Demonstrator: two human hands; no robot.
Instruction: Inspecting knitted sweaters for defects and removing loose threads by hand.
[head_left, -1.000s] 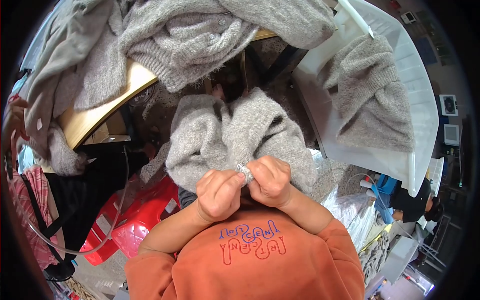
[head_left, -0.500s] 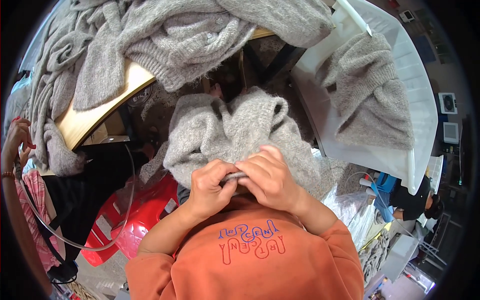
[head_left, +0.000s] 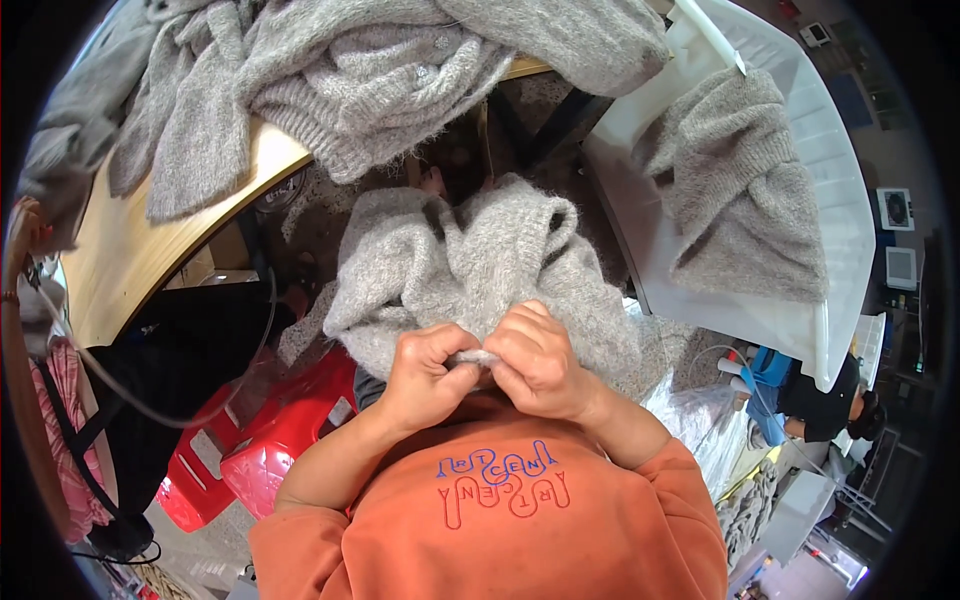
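A fuzzy grey knitted sweater [head_left: 480, 260] lies bunched across my lap. My left hand [head_left: 430, 375] pinches its near edge between thumb and curled fingers. Close beside it, my right hand [head_left: 537, 362] grips the same edge, fingers folded over it. A short rolled bit of knit shows between the two hands, just in front of my orange top. What lies under my fingers is hidden.
Grey knitwear [head_left: 380, 90] is heaped on a wooden table [head_left: 130, 265] ahead. At right stands a white plastic bin [head_left: 840, 200] with another knit piece [head_left: 750, 190] over it. Red plastic stools [head_left: 270, 450] stand at left, near a co-worker's hand [head_left: 25, 230] and a clear tube.
My hands have shifted slightly along the sweater's edge, showing more of the rolled knit. At left, the co-worker has moved knitwear away, uncovering more tabletop, and the clear tube has swung.
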